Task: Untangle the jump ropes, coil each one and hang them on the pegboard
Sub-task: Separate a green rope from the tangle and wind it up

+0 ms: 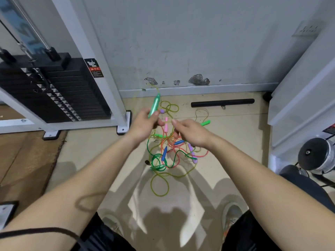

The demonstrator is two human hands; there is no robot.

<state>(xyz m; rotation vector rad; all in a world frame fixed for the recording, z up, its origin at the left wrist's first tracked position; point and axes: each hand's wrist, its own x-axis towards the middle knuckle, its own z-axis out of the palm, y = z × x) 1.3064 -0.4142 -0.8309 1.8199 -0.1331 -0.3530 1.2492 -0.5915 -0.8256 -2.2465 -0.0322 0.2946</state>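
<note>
Nearest to us, a pale shoe point(233, 214) stands on the beige floor point(226, 142), which carries our broad shadows. A brown mat point(27, 156) covers the floor to the left. Further out, the tangle of jump ropes point(164, 153) lies on the bare floor in green, yellow, orange and pink loops, with blue, purple and pink handles mixed in.

Above it, our left hand point(143, 124) is clamped round a green handle point(154, 105), which tilts up and away with its yellow cord trailing. Our right hand point(192, 133) hovers over the tangle with its fingers curled. We cannot tell whether it grips a cord.

A dumbbell point(315, 154) sits at the right and a black weight stack point(59, 91) in its white frame at the left. Beyond them a black bar point(223, 103) lies along the foot of the scuffed, chipped grey wall point(181, 42).
</note>
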